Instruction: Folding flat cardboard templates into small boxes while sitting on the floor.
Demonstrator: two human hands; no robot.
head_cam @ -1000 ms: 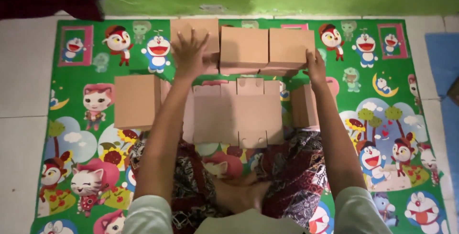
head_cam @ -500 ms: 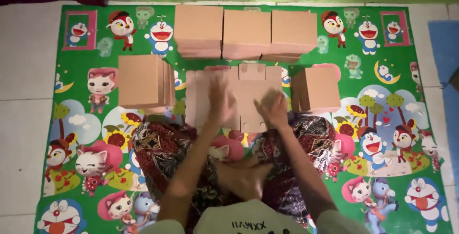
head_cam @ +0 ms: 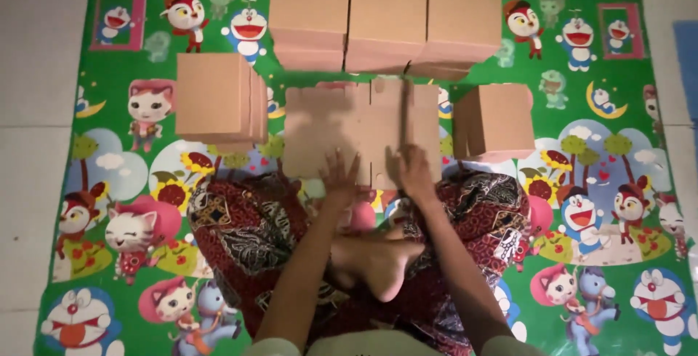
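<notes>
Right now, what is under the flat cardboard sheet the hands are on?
Under the flat cardboard sheet shows the green cartoon play mat around its edges. The left hand and right hand press its near edge. Whether more sheets lie beneath is covered.

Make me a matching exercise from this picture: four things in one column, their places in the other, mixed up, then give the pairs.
Things:
1. flat cardboard blank
2. row of three folded boxes
3. stack of cardboard at the left
4. single box at the right

Places:
A. at the far edge of the mat, by the green wall
B. on the mat beside the person's right knee
C. under the fingertips of the left hand and right hand
D. next to the pink cat drawing

Pairs: 1-C, 2-A, 3-D, 4-B
</notes>
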